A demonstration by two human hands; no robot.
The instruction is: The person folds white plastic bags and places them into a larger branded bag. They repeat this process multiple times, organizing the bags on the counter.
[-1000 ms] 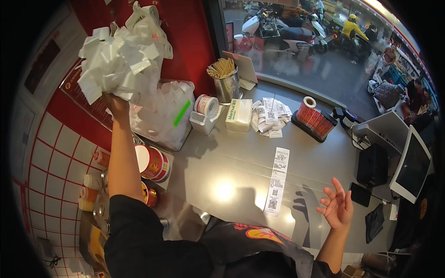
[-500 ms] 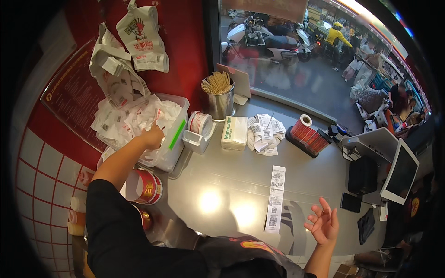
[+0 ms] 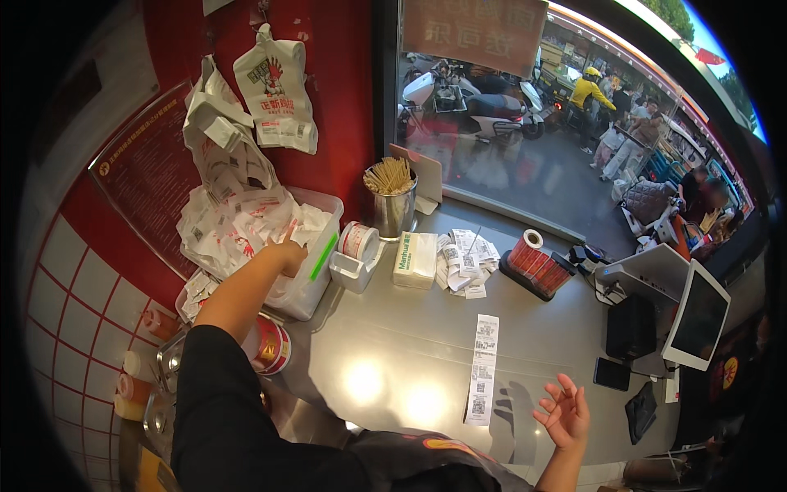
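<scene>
My left hand (image 3: 286, 257) reaches down into a clear plastic bin (image 3: 325, 275) with a green strip on its side. White printed plastic bags (image 3: 238, 225) fill the bin and heap up over its far left edge. The fingers are mostly hidden behind the hand and among the bags, so a grip does not show. Over the counter at the right, my right hand (image 3: 564, 414) is raised, palm up, with fingers apart and holding nothing. A long printed receipt (image 3: 482, 369) lies flat on the counter to the left of it.
Beside the bin stand a tape dispenser (image 3: 352, 271), a metal cup of wooden skewers (image 3: 393, 205) and a tissue pack (image 3: 415, 266). Spiked receipts (image 3: 469, 266), a red roll holder (image 3: 537, 271), a phone (image 3: 611, 374) and a screen (image 3: 697, 316) sit rightward. A red-and-white tub (image 3: 272, 344) is below my forearm.
The view has tilted, so most things sit lower in the picture. My left hand remains in the bin, slightly deeper among the bags. My right hand stays raised, fingers a little more curled.
</scene>
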